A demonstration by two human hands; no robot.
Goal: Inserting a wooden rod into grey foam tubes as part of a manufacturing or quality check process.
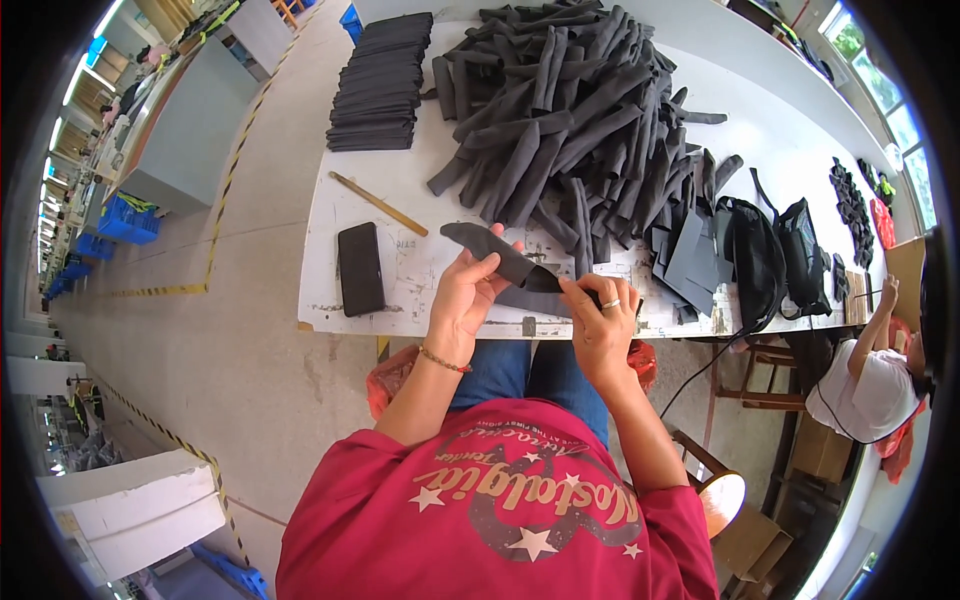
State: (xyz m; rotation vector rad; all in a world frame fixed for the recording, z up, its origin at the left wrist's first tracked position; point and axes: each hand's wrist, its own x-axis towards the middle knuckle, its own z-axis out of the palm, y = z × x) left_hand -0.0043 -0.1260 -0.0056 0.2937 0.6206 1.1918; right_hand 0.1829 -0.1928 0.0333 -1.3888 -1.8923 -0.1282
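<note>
My left hand (466,298) is closed around a dark grey fabric tube (492,250), with its rounded end pointing up and left. The tube's other end gapes toward my right hand (604,322). That hand pinches a thin dark strip (572,291), mostly hidden by the fingers, at the tube's mouth; whether it reaches inside, I cannot tell. Under my hands another dark grey fabric piece (532,302) lies flat near the table's front edge. Just beyond, a large heap of similar tubes (560,120) covers the table's middle.
A neat stack of flat dark pieces (380,85) stands at far left on the white table (330,210). Nearer lie a wooden stick (378,203) and a black phone (361,268). To the right are flat grey panels (688,255) and a black bag (755,265). Another person (868,385) sits at right.
</note>
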